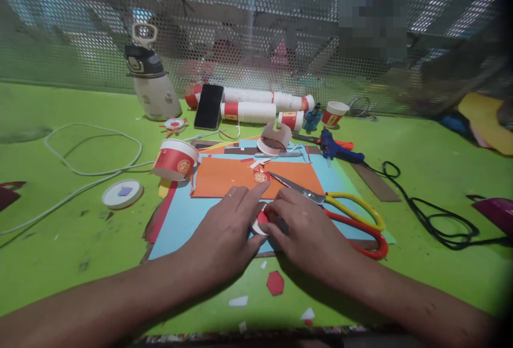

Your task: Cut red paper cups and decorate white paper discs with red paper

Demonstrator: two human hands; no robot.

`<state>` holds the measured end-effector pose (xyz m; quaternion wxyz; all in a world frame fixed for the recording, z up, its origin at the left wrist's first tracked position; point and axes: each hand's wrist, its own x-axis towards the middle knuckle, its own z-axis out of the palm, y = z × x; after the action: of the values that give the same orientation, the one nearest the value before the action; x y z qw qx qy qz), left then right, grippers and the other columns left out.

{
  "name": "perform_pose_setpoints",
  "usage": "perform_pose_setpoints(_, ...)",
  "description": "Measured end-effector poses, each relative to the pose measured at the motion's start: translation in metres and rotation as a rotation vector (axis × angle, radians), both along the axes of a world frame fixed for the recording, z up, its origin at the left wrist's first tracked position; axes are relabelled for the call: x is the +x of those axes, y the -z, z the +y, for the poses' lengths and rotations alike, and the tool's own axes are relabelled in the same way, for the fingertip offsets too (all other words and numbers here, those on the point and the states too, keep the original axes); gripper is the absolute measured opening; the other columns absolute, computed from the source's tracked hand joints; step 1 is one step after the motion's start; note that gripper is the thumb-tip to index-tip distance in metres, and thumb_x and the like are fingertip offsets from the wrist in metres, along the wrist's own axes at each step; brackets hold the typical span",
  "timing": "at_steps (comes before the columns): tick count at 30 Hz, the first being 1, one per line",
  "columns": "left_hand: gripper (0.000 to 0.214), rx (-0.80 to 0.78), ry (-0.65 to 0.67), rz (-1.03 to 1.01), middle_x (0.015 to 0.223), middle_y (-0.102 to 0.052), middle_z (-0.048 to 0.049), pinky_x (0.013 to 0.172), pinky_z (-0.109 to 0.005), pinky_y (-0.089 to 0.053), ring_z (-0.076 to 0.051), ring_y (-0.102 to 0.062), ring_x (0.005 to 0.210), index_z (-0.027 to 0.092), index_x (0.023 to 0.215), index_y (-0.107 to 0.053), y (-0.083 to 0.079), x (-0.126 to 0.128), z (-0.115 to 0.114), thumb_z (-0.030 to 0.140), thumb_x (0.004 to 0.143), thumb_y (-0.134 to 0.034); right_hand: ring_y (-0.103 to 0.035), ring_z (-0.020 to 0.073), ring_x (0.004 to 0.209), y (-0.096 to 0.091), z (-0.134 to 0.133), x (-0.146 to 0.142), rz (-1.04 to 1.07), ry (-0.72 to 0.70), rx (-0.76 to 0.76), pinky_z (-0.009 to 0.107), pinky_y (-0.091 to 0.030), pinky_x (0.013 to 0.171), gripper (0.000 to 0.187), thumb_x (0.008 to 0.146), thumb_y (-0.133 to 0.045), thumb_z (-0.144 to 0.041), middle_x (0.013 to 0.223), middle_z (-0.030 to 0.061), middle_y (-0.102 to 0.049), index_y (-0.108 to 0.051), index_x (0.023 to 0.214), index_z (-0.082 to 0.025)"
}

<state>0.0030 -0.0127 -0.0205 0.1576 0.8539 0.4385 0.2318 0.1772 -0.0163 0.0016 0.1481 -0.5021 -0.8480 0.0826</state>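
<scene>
My left hand (224, 225) and my right hand (306, 230) meet over the blue paper. Between them sits a small round white piece with a red patch (261, 221), resembling a cut paper-cup bottom, partly covered by my fingers. My left thumb and fingers close around its left side, and my right thumb and fingers pinch at the red patch. Just beyond lies a red scrap with a gold emblem (262, 176) on orange paper (224, 174). Scissors with yellow and red handles (356, 209) lie open beside my right hand, their tip near that scrap.
A cut cup (176, 160) and a white disc (122, 194) stand left. Behind are stacked paper cups (250, 112), a phone (209, 106) and a bottle (154, 80). A blue glue gun (340, 150) trails a black cord at right. Paper scraps, including a red hexagon (275, 283), lie in front.
</scene>
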Motion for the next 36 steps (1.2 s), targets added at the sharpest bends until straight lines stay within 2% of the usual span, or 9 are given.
perform_pose_setpoints(5, 0.071, -0.028, -0.019, -0.030, 0.117, -0.060, -0.0125, 0.090, -0.047, -0.047, -0.030, -0.054, 0.111, 0.021, 0.145, -0.030, 0.000, 0.001, 0.001, 0.018, 0.082, -0.063, -0.050, 0.0217, 0.071, 0.007, -0.003, 0.001, -0.116, -0.083, 0.142, 0.033, -0.031, 0.056, 0.024, 0.094, -0.052, -0.016, 0.075, 0.0070, -0.056, -0.063, 0.073, -0.016)
perform_pose_setpoints(10, 0.076, -0.072, -0.026, -0.071, 0.118, -0.061, -0.0103, 0.089, -0.044, -0.048, -0.028, -0.057, 0.109, 0.024, 0.146, -0.029, 0.001, 0.000, 0.004, 0.021, 0.080, -0.067, -0.046, 0.0218, 0.067, 0.017, -0.005, 0.004, -0.109, -0.131, 0.227, 0.034, -0.025, 0.053, 0.023, 0.094, -0.050, -0.013, 0.074, 0.0086, -0.056, -0.063, 0.075, -0.015)
perform_pose_setpoints(15, 0.079, -0.092, -0.022, -0.097, 0.121, -0.061, -0.0091, 0.091, -0.043, -0.048, -0.027, -0.057, 0.111, 0.026, 0.145, -0.029, 0.000, -0.002, 0.005, 0.020, 0.078, -0.070, -0.046, 0.0195, 0.062, 0.016, -0.004, 0.007, -0.053, -0.136, 0.209, 0.033, -0.029, 0.053, 0.025, 0.092, -0.048, -0.009, 0.072, 0.0076, -0.056, -0.064, 0.073, -0.014)
perform_pose_setpoints(19, 0.072, -0.086, -0.029, -0.104, 0.122, -0.060, -0.0098, 0.092, -0.044, -0.047, -0.027, -0.056, 0.112, 0.025, 0.144, -0.031, 0.000, -0.002, 0.004, 0.023, 0.081, -0.066, -0.054, 0.0199, 0.070, 0.003, 0.002, 0.013, 0.083, -0.124, 0.210, 0.033, -0.039, 0.061, 0.025, 0.094, -0.046, -0.011, 0.076, 0.0088, -0.059, -0.067, 0.079, -0.010)
perform_pose_setpoints(23, 0.076, -0.101, -0.036, -0.128, 0.118, -0.061, -0.0076, 0.088, -0.043, -0.048, -0.026, -0.058, 0.107, 0.027, 0.145, -0.027, 0.001, -0.002, 0.004, 0.021, 0.081, -0.066, -0.056, 0.0200, 0.068, -0.009, 0.012, 0.023, 0.205, -0.059, 0.203, 0.033, -0.042, 0.061, 0.021, 0.090, -0.051, -0.010, 0.076, 0.0100, -0.061, -0.070, 0.081, -0.007)
perform_pose_setpoints(28, 0.072, -0.120, -0.034, -0.182, 0.120, -0.060, -0.0073, 0.088, -0.040, -0.049, -0.023, -0.058, 0.105, 0.028, 0.143, -0.028, 0.000, -0.003, 0.002, 0.018, 0.082, -0.063, -0.056, 0.0172, 0.068, -0.011, 0.016, 0.031, 0.325, -0.035, 0.108, 0.030, -0.042, 0.063, 0.017, 0.087, -0.055, -0.008, 0.074, 0.0070, -0.061, -0.070, 0.080, -0.009)
perform_pose_setpoints(32, 0.073, -0.107, -0.025, -0.230, 0.119, -0.060, -0.0049, 0.088, -0.038, -0.049, -0.021, -0.059, 0.101, 0.031, 0.143, -0.027, -0.004, -0.003, -0.001, 0.018, 0.082, -0.064, -0.056, 0.0161, 0.069, -0.013, 0.013, 0.029, 0.408, 0.025, 0.006, 0.030, -0.042, 0.063, 0.016, 0.089, -0.054, -0.014, 0.075, 0.0048, -0.062, -0.070, 0.083, -0.012)
perform_pose_setpoints(36, 0.071, -0.105, 0.001, -0.263, 0.116, -0.061, -0.0040, 0.086, -0.037, -0.050, -0.019, -0.059, 0.097, 0.031, 0.142, -0.028, -0.006, -0.003, -0.001, 0.019, 0.083, -0.065, -0.055, 0.0164, 0.069, -0.015, 0.013, 0.027, 0.482, 0.098, -0.279, 0.030, -0.042, 0.061, 0.019, 0.091, -0.054, -0.026, 0.077, 0.0030, -0.066, -0.070, 0.089, -0.016)
